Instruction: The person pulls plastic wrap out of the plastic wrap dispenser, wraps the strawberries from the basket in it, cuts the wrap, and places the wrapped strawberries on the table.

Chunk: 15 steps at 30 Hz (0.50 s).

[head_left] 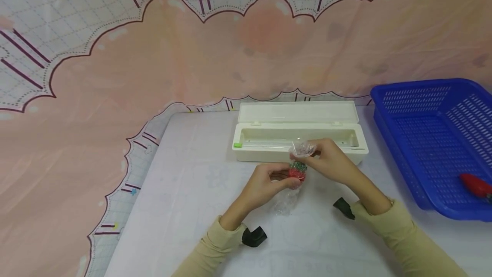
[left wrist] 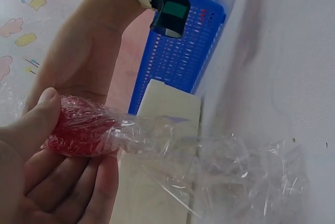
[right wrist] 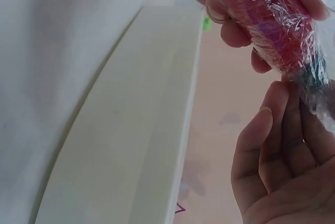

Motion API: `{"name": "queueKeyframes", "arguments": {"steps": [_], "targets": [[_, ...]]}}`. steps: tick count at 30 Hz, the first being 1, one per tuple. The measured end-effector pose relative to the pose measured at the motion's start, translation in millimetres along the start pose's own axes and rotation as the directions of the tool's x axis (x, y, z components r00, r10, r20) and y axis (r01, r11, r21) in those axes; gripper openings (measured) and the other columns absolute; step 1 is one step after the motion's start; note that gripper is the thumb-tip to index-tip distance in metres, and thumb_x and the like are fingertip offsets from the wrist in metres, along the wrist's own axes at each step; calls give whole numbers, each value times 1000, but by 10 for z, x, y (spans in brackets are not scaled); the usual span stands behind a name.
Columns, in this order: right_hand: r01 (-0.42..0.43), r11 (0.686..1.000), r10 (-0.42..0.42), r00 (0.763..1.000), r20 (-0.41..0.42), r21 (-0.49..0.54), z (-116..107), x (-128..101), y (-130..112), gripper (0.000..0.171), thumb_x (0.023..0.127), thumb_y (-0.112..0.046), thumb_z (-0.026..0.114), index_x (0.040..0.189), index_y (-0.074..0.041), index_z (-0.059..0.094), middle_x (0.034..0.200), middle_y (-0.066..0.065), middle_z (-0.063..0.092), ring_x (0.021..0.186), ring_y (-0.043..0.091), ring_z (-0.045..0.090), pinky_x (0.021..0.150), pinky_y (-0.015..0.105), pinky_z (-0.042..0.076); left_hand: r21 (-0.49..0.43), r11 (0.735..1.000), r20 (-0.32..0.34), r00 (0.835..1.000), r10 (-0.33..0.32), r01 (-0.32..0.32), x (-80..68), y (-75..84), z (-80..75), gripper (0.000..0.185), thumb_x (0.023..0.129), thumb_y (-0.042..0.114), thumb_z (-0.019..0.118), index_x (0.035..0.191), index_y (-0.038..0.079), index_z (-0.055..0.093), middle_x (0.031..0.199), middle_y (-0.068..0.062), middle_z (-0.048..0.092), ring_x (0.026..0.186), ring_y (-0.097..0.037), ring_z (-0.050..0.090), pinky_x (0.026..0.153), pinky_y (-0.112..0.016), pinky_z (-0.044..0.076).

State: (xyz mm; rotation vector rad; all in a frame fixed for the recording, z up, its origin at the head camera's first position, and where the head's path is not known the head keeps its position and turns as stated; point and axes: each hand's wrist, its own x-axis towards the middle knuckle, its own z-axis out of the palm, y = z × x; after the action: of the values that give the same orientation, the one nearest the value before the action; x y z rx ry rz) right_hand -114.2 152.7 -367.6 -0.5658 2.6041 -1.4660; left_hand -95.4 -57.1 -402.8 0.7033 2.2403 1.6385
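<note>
A red strawberry-like piece (head_left: 297, 173) with a green top, wrapped in clear cling film (head_left: 286, 202), is held above the table between both hands. My left hand (head_left: 286, 178) grips its red body from the left, thumb on top (left wrist: 42, 106). My right hand (head_left: 303, 157) pinches the bunched film (head_left: 304, 148) at the green end. In the left wrist view a loose tail of film (left wrist: 225, 174) trails off the wrapped piece (left wrist: 78, 127). In the right wrist view the wrapped piece (right wrist: 267, 20) sits just above my right hand's fingers (right wrist: 285, 130).
An open white cling-film dispenser box (head_left: 300, 138) lies just behind the hands, lid tilted back. A blue perforated basket (head_left: 434, 136) at the right holds another red piece (head_left: 476, 185). A pink patterned cloth hangs behind the white table (head_left: 184, 208).
</note>
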Motion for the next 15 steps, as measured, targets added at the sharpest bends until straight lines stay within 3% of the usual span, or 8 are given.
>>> {"name": "queueKeyframes", "arguments": {"steps": [4,7,10,15], "targets": [[-30,999,30,1000,3,44,-18,10,-31,17,90,-9,73,101,3,75,95,11,75,85,13,65,72,23,53,-9,1000,-10,1000,24,-24,-7,7,-9,32,86,16,77,116,5,72,110,-7,74,96,-10,71,85,-24,56],[-65,997,65,998,4,53,-25,19,-42,19,91,-19,73,91,0,75,78,4,69,68,10,56,59,22,47,-25,999,-12,999,42,-43,-18,7,-17,31,87,15,77,116,5,72,111,-8,74,98,-12,70,87,-24,56],[-100,993,100,995,7,70,-36,31,-40,25,93,-29,71,88,-4,73,73,2,62,63,12,53,56,28,48,-51,998,-15,999,47,-48,-38,14,-24,31,87,13,76,116,3,72,112,-11,73,99,-13,70,87,-25,56],[-143,983,145,989,-13,111,-60,51,-36,32,92,-36,71,103,-6,71,88,6,69,74,16,65,64,36,57,-83,993,-33,997,75,-77,-55,16,-21,34,86,9,77,118,2,71,114,-12,72,101,-14,69,90,-27,55]]}}
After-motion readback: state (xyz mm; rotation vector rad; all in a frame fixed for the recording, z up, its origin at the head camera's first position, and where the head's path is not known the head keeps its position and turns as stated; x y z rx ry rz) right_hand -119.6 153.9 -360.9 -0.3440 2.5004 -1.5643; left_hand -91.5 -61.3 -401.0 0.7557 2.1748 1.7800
